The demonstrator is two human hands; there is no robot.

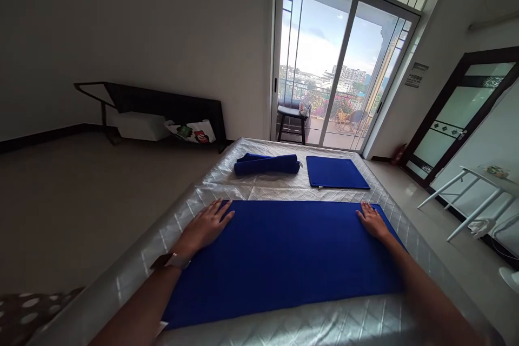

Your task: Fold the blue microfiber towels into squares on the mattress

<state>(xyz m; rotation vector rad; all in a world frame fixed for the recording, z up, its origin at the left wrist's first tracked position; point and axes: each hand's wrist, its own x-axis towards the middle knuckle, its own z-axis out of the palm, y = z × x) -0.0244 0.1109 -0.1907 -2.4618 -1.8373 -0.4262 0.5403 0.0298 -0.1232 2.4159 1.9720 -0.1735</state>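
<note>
A large blue cloth (284,251) lies spread flat on a plastic-wrapped quilted mattress (227,181). My left hand (206,224) rests flat at the cloth's far left corner, fingers stretched out, with a watch on the wrist. My right hand (372,220) lies flat on the far right corner, fingers spread. Farther back on the mattress sit a rolled blue cloth (266,164) and, to its right, a folded flat blue cloth (335,172).
Glass sliding doors (336,65) open on a balcony with a stool (292,119). A dark overturned frame (162,105) with a white box and a bag leans at the left wall. White table legs (466,194) stand at the right. A dotted fabric (28,308) shows bottom left.
</note>
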